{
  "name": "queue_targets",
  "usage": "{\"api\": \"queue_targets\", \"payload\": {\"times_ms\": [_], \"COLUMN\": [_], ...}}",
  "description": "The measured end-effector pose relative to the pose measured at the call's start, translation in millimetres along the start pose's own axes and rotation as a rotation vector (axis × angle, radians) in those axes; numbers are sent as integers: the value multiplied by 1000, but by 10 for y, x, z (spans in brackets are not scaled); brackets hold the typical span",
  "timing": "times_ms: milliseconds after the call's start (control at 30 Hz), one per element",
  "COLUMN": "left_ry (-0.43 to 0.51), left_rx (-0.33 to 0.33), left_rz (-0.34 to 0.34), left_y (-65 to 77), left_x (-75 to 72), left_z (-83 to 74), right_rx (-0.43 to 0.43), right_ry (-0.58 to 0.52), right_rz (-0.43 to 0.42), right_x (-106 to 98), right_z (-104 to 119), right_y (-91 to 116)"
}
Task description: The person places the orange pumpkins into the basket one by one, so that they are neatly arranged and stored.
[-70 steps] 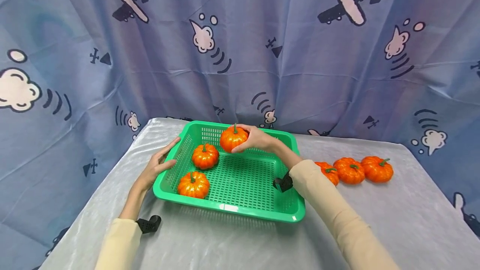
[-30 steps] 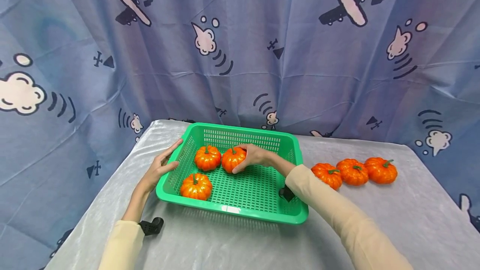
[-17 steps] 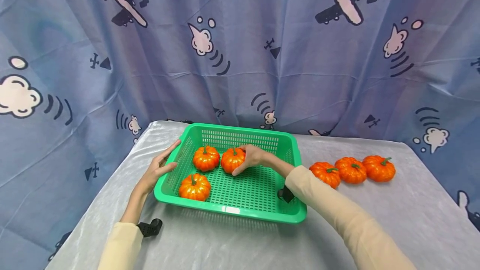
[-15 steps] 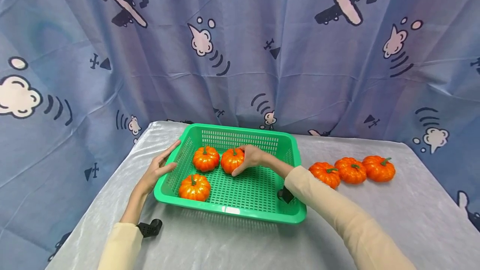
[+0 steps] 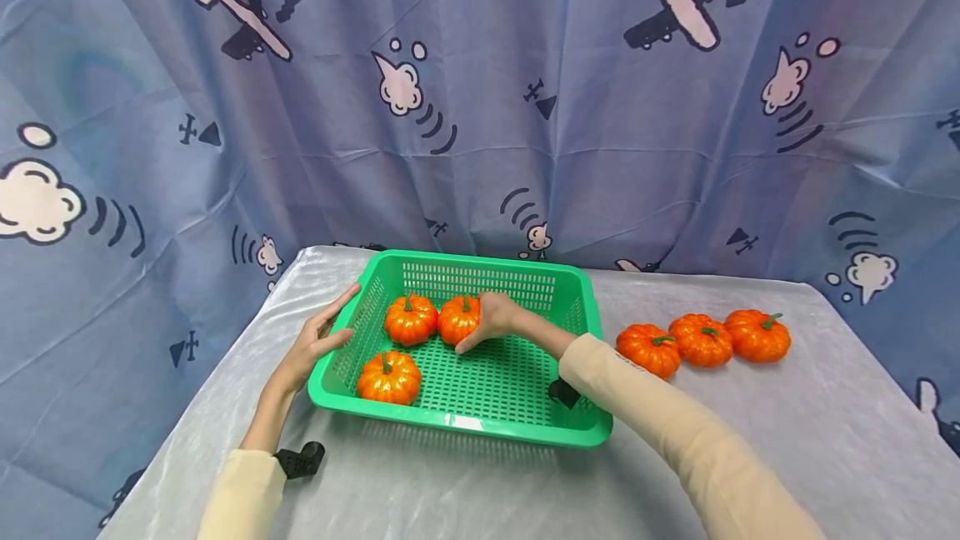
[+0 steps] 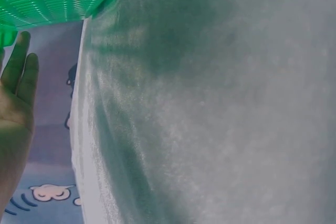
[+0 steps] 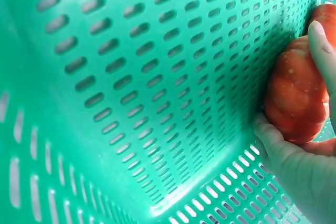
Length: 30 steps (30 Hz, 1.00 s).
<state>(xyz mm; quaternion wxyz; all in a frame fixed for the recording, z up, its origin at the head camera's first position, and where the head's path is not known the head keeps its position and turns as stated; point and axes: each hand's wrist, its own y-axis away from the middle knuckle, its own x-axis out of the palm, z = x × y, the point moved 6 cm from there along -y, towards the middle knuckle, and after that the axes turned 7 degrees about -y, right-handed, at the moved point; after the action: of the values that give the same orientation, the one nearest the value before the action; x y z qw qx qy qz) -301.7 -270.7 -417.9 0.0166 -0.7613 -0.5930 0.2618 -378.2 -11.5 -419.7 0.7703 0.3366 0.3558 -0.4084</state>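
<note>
The right hand [image 5: 491,319] has its fingers [image 7: 322,56] parted by about the breadth of one orange pumpkin [image 5: 457,322] and curved round it, thumb on the near side and the others at the back, where they are partly hidden; the right wrist view shows skin against the rind on two sides. That held pumpkin sits low in the green basket [image 5: 525,431], upright with its stem on top, just beside a back-left pumpkin [image 5: 411,322]. A front-left pumpkin [image 5: 389,379] stands in the basket's near left corner, well apart from the right hand. The left hand [image 5: 303,348] is spread at the basket's left side, its thumb wide of the rest, its fingers nearly straight and reaching to the rim; they are curled round nothing. From the left wrist, two of those straight fingers show up close, tips at the green plastic. Outside the basket, on the pale cloth-covered surface [image 5: 435,498], three more pumpkins [image 5: 701,341] lie in a row to the right, close to one another, the nearest partly behind the right sleeve [image 5: 675,432]. A blue printed curtain [image 5: 480,123] hangs behind.
</note>
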Motion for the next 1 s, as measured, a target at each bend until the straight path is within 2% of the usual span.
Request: {"api": "queue_targets", "payload": {"times_ms": [200, 600, 1000], "left_ry": [30, 13, 0], "left_rx": [13, 7, -13], "left_rz": [1, -3, -3], "left_y": [1, -6, 9], "left_x": [8, -14, 8], "left_z": [1, -13, -18], "right_rx": [19, 26, 64], "right_ry": [23, 54, -16], "right_rz": [8, 1, -57], "right_x": [24, -9, -15], "right_z": [0, -5, -19], "right_y": [-12, -22, 3]}}
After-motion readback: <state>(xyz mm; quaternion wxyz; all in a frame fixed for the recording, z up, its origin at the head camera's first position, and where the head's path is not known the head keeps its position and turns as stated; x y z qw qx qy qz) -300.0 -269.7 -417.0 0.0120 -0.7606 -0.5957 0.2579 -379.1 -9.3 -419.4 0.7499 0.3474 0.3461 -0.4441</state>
